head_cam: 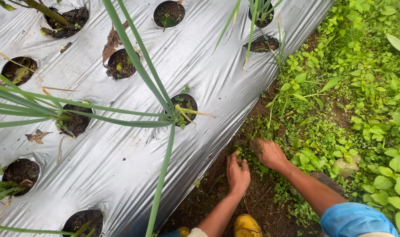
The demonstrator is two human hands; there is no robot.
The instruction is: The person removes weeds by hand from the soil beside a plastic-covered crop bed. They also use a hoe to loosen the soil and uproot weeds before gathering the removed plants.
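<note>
My left hand [237,172] rests on bare dark soil [257,199] beside the edge of a silver plastic mulch sheet [121,162], fingers curled around a small clump of green weeds [248,154]. My right hand [268,152] is just to its right, closed on the same low weeds, slightly blurred. Both forearms reach up from the bottom of the view; the right one has a blue sleeve [355,219]. Long green onion leaves [134,57] rise from a hole in the sheet [183,109] to the upper left of my hands.
The mulch sheet has several round soil-filled holes, some with onion plants. A dense patch of leafy weeds [366,87] covers the ground on the right. A stone [348,166] lies among them. A yellow boot toe [246,226] shows at the bottom.
</note>
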